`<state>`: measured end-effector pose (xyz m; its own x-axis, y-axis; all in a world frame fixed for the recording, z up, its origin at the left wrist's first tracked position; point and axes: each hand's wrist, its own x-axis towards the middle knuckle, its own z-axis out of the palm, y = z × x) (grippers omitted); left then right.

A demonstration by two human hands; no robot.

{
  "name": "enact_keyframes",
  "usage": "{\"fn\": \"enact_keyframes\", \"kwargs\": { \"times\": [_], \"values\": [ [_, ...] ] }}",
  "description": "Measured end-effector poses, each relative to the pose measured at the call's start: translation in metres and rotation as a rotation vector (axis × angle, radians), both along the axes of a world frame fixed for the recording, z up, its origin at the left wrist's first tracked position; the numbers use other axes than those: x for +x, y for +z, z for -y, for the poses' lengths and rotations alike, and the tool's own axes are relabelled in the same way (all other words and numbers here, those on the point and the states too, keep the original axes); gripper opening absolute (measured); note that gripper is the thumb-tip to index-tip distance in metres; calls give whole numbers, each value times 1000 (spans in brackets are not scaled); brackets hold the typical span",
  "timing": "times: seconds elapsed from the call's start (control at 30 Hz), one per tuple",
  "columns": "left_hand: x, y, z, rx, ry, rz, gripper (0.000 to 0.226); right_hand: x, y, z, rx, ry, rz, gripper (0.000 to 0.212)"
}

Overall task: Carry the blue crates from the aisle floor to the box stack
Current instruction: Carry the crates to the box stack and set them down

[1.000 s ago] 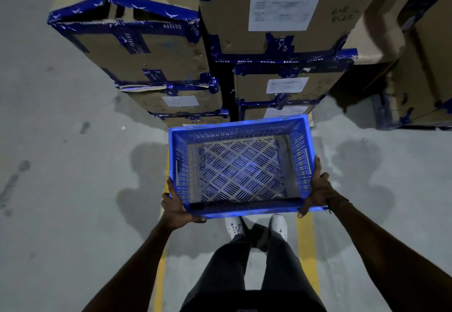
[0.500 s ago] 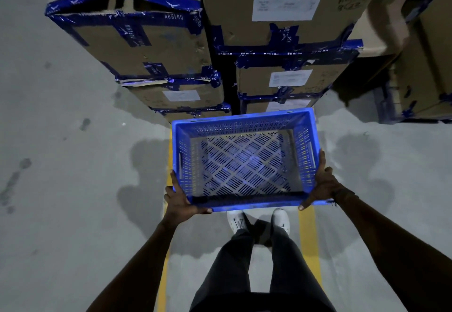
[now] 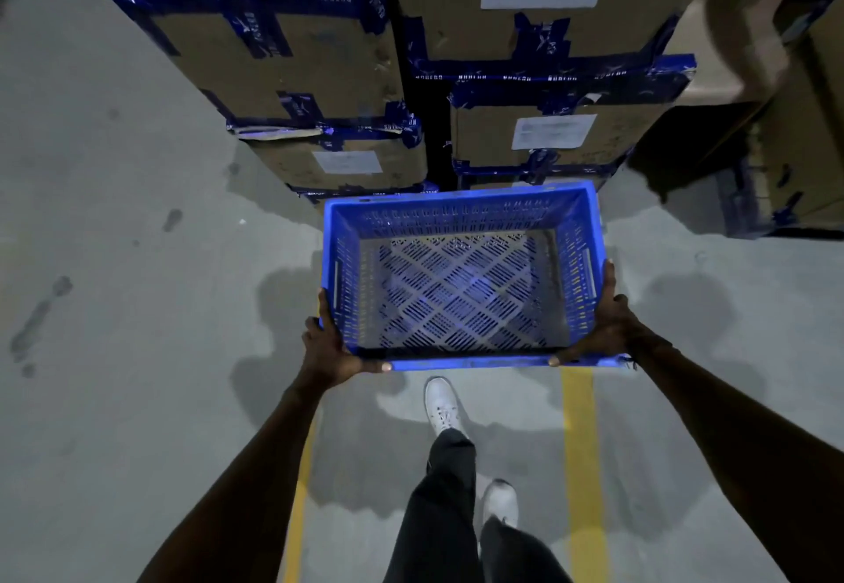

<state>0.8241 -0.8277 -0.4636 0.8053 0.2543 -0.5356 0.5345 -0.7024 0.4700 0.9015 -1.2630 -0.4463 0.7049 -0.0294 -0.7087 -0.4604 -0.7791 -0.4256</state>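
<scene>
An empty blue perforated crate (image 3: 461,212) hangs level in front of me above the floor. My left hand (image 3: 326,349) grips its near left corner, thumb along the near rim. My right hand (image 3: 603,326) grips the near right corner the same way. Straight ahead stands the box stack (image 3: 539,134), tall cardboard cartons bound with blue tape and bearing white labels. The crate's far rim overlaps the lowest cartons in view; whether it touches them I cannot tell.
A second taped carton column (image 3: 283,61) leans at the left of the stack. More cartons (image 3: 804,162) stand at the right. Two yellow floor lines (image 3: 580,454) run under me on grey concrete. My white shoes (image 3: 440,404) are mid-step below the crate.
I have walked closer to the box stack with the crate held in both hands. The cartons now fill more of the view, and my feet have shifted into a stride.
</scene>
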Motion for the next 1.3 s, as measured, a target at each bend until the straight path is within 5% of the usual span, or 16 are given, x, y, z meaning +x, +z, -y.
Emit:
{"fn": "enact_keyframes", "kwargs": {
  "times": [0.5, 0.8, 1.3],
  "values": [
    [-17, -29, 6, 175, -9, 231, 162, -9, -27, 15, 26, 112, 165, 186],
    [-25, -48, 18, 408, -12, 401, 123, -26, -44, -5, -134, -71, 438, 138],
    [-27, -69, 19, 476, 11, 426, 115, -30, -61, -2, -307, -25, 646, 125]
  ]
}}
